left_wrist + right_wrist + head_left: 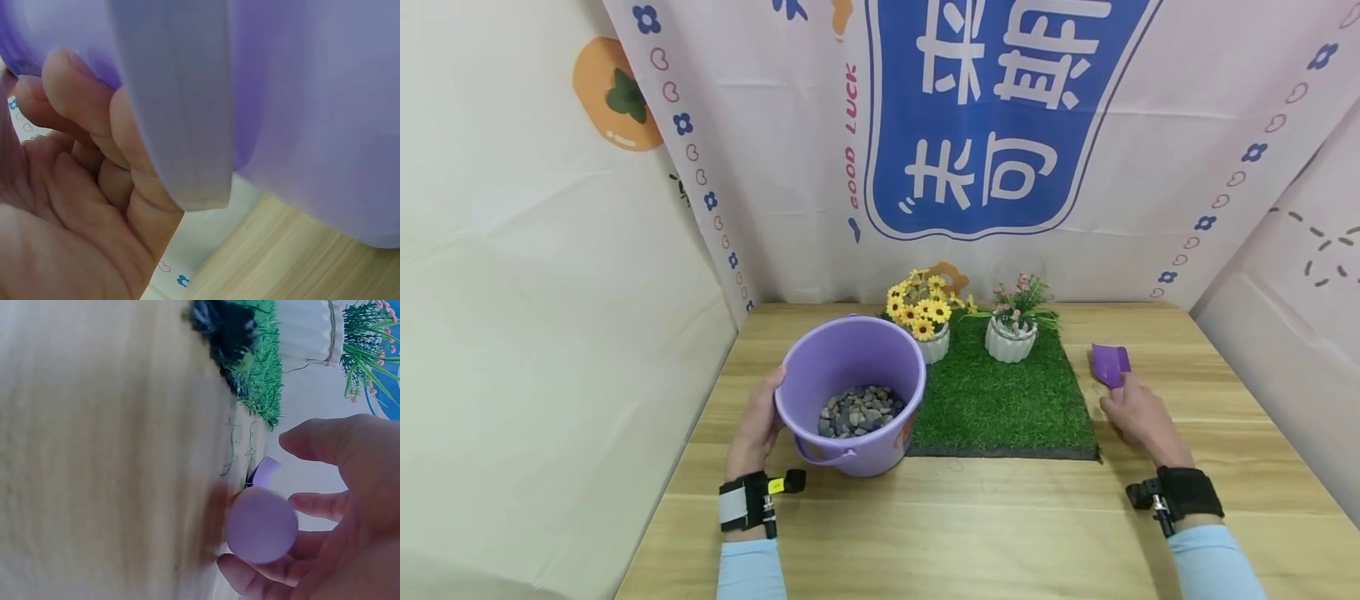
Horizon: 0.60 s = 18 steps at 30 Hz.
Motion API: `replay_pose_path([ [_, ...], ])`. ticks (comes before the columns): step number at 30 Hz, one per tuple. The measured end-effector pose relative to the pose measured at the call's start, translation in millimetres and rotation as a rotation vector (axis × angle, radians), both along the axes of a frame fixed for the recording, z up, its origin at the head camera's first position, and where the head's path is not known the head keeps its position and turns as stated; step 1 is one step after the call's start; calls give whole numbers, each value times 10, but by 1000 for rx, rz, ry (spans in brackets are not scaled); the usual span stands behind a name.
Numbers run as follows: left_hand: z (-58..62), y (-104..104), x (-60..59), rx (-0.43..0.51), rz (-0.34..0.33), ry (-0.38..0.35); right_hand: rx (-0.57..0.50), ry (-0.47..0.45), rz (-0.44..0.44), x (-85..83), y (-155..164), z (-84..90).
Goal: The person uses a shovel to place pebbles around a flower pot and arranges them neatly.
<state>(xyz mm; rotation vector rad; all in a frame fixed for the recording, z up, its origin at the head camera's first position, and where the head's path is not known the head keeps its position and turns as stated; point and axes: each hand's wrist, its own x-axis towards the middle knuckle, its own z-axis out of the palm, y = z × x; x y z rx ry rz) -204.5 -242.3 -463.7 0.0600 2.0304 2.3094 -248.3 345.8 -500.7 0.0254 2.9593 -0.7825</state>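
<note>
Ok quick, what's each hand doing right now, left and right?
Left hand: grips the rim of the purple bucket, fingers curled.
Right hand: open, fingers around the purple scoop handle, not yet closed on it.

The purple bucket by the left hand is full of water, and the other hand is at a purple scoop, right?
Not water. The head view shows the purple bucket holds small grey stones. The rest is right: the left hand is at the bucket and the right hand is at the purple scoop.

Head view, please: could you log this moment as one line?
left hand: holds purple bucket | right hand: at purple scoop, open | bucket: pebbles
</note>
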Motion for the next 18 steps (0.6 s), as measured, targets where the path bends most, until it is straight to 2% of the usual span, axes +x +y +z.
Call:
replay_pose_path([
  [9, -1, -11, -16, 2, 1, -18, 74, 23, 5, 1, 2, -66],
  [18, 18, -19, -44, 14, 20, -7, 83, -42, -19, -5, -6, -83],
])
